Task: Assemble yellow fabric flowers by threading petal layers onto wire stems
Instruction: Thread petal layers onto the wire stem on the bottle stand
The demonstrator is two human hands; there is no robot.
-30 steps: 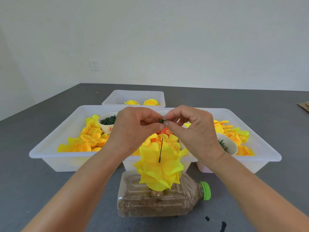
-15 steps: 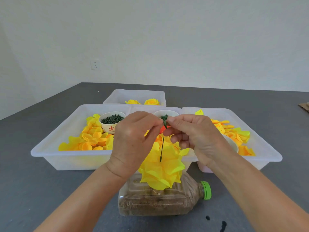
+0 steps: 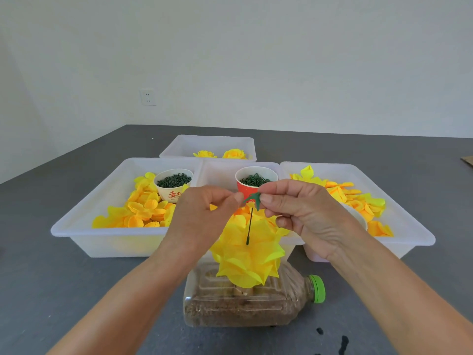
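While both hands are pinching the green calyx (image 3: 253, 198) atop the wire stem (image 3: 249, 224), I am reading red characters on the white cup (image 3: 174, 185) beyond the left hand (image 3: 202, 221); the right hand (image 3: 302, 213) is gripping likewise.

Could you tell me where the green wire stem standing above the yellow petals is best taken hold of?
Grip the bare upper stretch of the green wire stem, pinching from the side. It stands nearly upright, the yellow petals cover its base, and the green calyx occupies its top.

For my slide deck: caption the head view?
Both hands pinch a green leaf piece above a yellow flower.
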